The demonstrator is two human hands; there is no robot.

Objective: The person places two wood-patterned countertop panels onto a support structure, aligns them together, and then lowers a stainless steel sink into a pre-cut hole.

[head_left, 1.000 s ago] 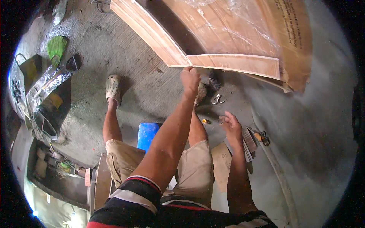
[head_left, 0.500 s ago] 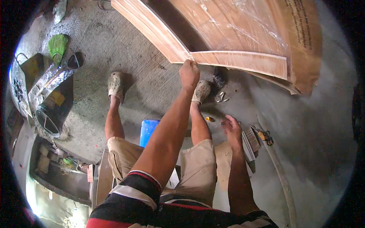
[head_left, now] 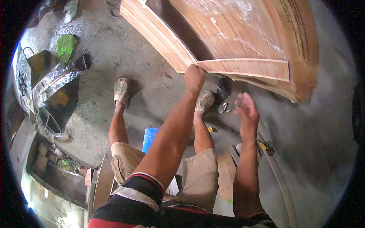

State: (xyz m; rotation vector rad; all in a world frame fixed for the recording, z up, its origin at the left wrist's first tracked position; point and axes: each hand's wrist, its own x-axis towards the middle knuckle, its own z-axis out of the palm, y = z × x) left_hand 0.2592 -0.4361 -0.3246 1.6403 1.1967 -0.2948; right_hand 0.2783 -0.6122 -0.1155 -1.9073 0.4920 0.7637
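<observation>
Reaching forward, my left hand is closed around the near corner of a light wooden frame, where two pale-edged boards meet. Clear plastic film and brown cardboard cover the panel lying beside the frame. My right hand is raised in the air below the frame's right part, apart from it. Its fingers are spread and slightly blurred, with nothing visible in them.
My feet in beige clogs stand on the concrete floor. Left lie a green broom and a tipped dark bucket. A blue container is between my legs. On the right are a cardboard piece and a pale hose.
My right hand has risen forward and to the right, toward the wooden frame. The left hand keeps its hold on the corner. The whole view has shifted slightly.
</observation>
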